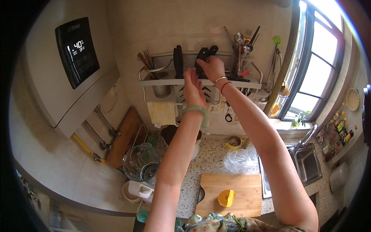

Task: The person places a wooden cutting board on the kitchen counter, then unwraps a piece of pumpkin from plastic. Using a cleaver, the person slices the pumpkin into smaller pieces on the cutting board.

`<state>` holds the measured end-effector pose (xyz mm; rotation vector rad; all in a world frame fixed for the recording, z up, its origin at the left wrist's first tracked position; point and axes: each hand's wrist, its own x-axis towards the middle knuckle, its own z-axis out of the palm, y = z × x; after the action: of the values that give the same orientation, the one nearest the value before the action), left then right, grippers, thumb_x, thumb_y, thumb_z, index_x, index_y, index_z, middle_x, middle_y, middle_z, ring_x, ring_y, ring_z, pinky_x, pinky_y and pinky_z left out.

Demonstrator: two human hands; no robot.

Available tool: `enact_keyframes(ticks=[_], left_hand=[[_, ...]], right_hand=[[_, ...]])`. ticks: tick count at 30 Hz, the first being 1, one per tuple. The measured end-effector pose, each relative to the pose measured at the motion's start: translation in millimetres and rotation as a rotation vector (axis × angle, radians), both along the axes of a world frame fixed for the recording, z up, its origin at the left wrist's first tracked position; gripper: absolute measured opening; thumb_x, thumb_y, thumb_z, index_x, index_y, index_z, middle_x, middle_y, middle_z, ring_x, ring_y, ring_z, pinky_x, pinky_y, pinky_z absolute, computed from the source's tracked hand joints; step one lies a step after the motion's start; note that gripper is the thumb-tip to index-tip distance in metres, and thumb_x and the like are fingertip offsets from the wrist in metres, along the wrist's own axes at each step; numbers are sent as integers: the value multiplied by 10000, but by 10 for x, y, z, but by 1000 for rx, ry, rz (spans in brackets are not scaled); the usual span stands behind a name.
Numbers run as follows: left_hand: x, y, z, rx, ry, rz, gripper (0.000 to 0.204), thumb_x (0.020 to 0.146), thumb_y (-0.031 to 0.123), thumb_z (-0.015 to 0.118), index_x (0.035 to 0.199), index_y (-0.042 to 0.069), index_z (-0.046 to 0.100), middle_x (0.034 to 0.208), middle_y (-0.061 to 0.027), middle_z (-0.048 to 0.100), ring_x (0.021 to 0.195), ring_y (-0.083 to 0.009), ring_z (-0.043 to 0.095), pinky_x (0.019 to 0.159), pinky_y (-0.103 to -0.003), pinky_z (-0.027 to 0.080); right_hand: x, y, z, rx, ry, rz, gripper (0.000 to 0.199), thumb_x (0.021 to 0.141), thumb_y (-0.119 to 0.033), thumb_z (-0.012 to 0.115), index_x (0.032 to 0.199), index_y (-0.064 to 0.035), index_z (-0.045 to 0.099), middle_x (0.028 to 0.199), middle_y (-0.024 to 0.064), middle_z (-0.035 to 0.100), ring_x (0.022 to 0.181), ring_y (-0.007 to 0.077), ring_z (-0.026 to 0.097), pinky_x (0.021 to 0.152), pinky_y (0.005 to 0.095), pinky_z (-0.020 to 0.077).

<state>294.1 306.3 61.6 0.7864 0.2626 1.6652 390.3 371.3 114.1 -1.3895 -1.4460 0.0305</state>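
Both my arms reach up to a wall rack (247, 83) with black-handled knives in it. My right hand (213, 69), with bracelets at the wrist, is closed round a black-handled knife (201, 55); its blade is hidden. Another black handle (213, 49) stands just behind it. Beside it, my left hand (193, 91) is raised with its fingers stretched upward in front of the rack's front bar. A further black knife handle (178, 62) rises left of my left fingers. Below, a cut piece of orange-yellow squash or fruit (227, 198) lies on a wooden cutting board (247, 187).
A holder with chopsticks (161, 89) is at the rack's left, a cutlery holder (242, 60) at its right. Beneath stand a glass blender jug (142, 162), a crumpled plastic bag (240, 160) and a yellow cup (234, 143). The sink (307, 164) and window are at right, a wall-mounted heater (77, 52) at left.
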Motion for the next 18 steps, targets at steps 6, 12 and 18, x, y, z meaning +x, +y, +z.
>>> enact_keyframes(ticks=[6, 12, 18], left_hand=[[0, 17, 63, 8, 37, 15, 710, 1048, 523, 395, 1555, 40, 274, 1615, -112, 278, 1494, -218, 246, 1211, -377, 180], [-35, -24, 151, 69, 116, 20, 746, 1044, 547, 379, 1548, 7, 269, 1623, -125, 256, 1500, -219, 234, 1216, -384, 176], [-33, -153, 359, 229, 138, 44, 770, 1043, 564, 357, 1544, -13, 260, 1614, -144, 261, 1501, -229, 228, 1219, -395, 175]], right_hand=[[-51, -26, -22, 34, 138, 72, 460, 753, -394, 829, 927, 11, 696, 901, 214, 712, 879, 365, 696, 778, 425, 556], [-51, -71, 31, 47, 453, 323, 418, 775, -251, 852, 1012, 54, 694, 878, 154, 713, 724, 217, 702, 571, 332, 592], [-25, -283, 442, 110, 522, 491, 463, 816, -229, 831, 1107, 86, 658, 1029, 116, 675, 828, 158, 665, 630, 270, 615]])
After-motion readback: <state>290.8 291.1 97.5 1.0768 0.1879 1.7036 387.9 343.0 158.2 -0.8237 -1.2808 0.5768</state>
